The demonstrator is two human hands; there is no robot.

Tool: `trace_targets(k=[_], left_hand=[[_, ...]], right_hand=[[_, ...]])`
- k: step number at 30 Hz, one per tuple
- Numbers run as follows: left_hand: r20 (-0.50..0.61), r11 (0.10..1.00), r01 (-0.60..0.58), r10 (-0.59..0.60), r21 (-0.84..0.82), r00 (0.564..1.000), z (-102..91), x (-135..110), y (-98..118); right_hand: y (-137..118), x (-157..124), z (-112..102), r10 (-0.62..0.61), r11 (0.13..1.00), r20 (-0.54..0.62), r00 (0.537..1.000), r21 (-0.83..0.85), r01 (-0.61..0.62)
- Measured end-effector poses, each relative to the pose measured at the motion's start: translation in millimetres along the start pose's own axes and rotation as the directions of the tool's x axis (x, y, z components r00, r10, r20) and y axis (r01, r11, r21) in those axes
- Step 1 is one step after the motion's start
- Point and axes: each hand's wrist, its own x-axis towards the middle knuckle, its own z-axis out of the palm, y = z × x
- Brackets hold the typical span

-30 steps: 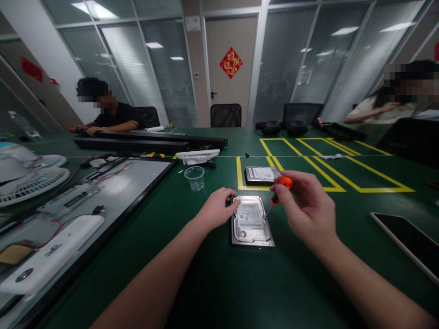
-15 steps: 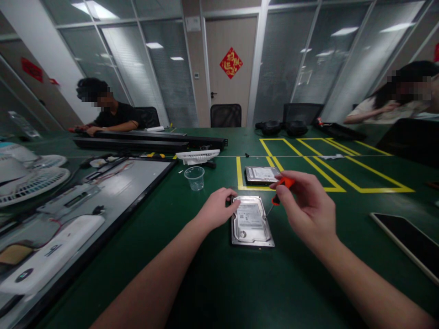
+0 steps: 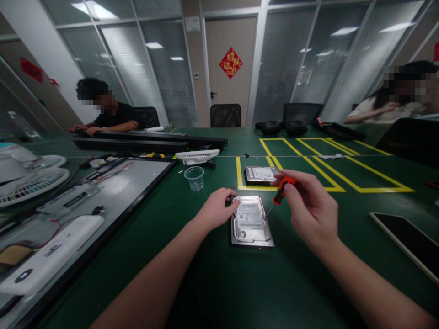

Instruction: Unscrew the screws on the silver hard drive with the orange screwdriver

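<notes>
A silver hard drive (image 3: 252, 224) lies label up on the green table in front of me. My left hand (image 3: 219, 208) grips its far left corner, thumb on the top cover and fingers round the edge. In my right hand (image 3: 310, 205) is a red and black screwdriver (image 3: 281, 189), held tilted between thumb and fingers. Its thin shaft slants down to the drive's right edge, where the tip seems to touch. Just beyond lies a second hard drive (image 3: 261, 174), inside a yellow taped outline.
A clear plastic cup (image 3: 195, 178) and a white fan-like part (image 3: 198, 156) are left of the drives. A large panel with electronics (image 3: 113, 201) fills the left side. A phone (image 3: 406, 240) lies right. Two people sit across the table, near long black bars (image 3: 147, 142) and a dark tray (image 3: 339, 131).
My right thumb has shifted back on the screwdriver, so more of its handle shows, and the hand has moved slightly right. The left hand and the drive have stayed put.
</notes>
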Motion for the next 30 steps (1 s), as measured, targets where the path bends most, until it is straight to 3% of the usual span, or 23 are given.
trace_targets(k=[7,17,24,30], left_hand=[[-0.016,1.000,-0.018,0.018,-0.002,1.000,2.5,0.3,-2.3],[-0.002,1.000,-0.001,0.001,-0.005,1.000,0.6,0.0,-0.8],[0.005,1.000,0.002,-0.002,-0.003,1.000,0.5,-0.2,-0.9],[0.003,1.000,0.006,-0.006,0.008,1.000,0.4,-0.7,-0.4]], right_hand=[[4.3,4.3,-1.6,-0.101,0.984,-0.014,0.995,-0.148,0.098],[-1.3,-0.3,2.4,0.045,0.994,-0.010,0.999,0.098,-0.044],[4.6,4.5,-1.5,-0.088,0.987,-0.021,0.996,-0.135,0.085],[2.1,2.6,-1.0,-0.053,0.993,-0.023,0.998,-0.102,0.050]])
